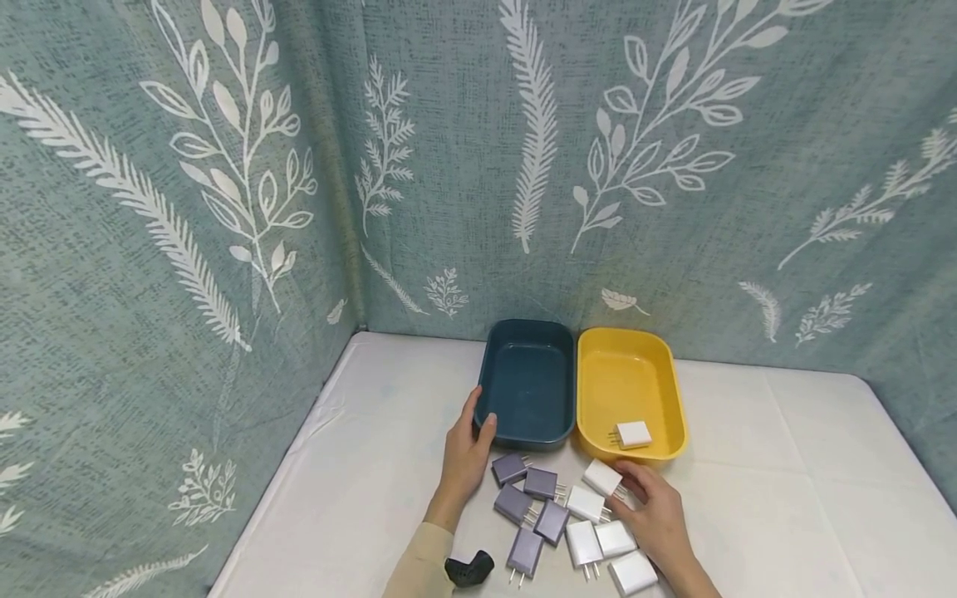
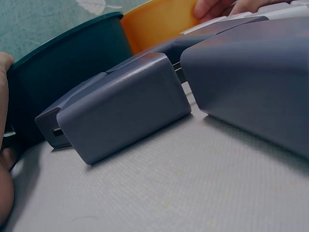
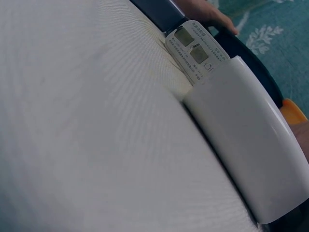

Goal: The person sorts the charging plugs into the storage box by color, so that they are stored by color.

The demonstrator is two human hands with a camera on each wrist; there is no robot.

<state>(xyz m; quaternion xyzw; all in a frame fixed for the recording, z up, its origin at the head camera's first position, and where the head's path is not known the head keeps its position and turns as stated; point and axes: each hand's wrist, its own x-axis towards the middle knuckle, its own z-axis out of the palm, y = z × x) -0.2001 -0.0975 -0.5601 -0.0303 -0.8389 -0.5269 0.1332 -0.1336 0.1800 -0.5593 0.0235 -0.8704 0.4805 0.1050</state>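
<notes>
Rectangular navy plastic tray touched by left hand, spread wide-ish; boxy white plastic charger pinched by right hand.

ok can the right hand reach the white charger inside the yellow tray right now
Probably yes: the right hand is by the near rim of the yellow tray, the top is open, and the white charger lies near that rim, uncovered. The hand is right at another charger outside, though.
</notes>
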